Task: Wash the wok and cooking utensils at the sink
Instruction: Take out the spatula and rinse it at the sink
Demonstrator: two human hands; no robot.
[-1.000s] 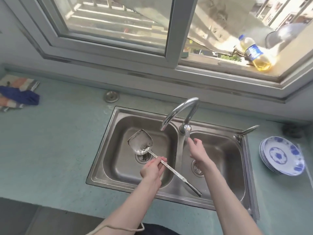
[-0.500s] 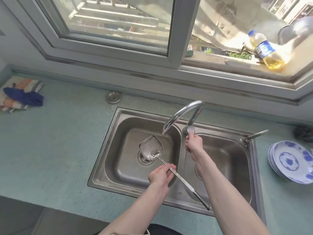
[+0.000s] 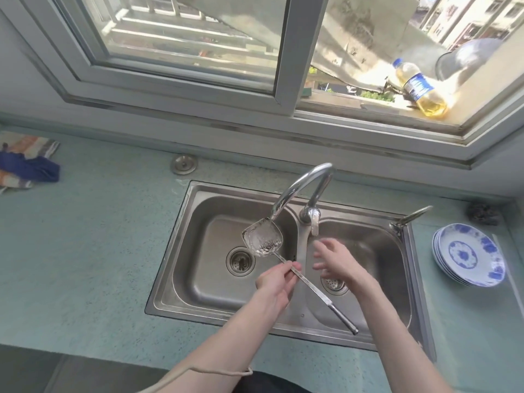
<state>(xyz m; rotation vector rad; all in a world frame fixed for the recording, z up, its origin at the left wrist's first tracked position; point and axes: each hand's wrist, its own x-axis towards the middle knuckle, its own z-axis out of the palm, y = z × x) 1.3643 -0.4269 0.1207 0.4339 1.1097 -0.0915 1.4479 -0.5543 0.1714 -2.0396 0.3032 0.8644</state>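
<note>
From the head view, my left hand is grasping the thin handle of the metal spatula, and this grip is closed around it. The spatula blade is over the left basin of the double sink, just under the mouth of the faucet, and water runs on it. The handle end reaches across the divider, over the right basin. My right hand is released, with fingers spread, above the right basin and just below the faucet lever; it holds nothing.

On the desk, a stack of blue-and-white plates is near the right sink edge. A folded cloth lies far left, a small round metal cap behind the sink. An oil bottle stands on the window ledge.
</note>
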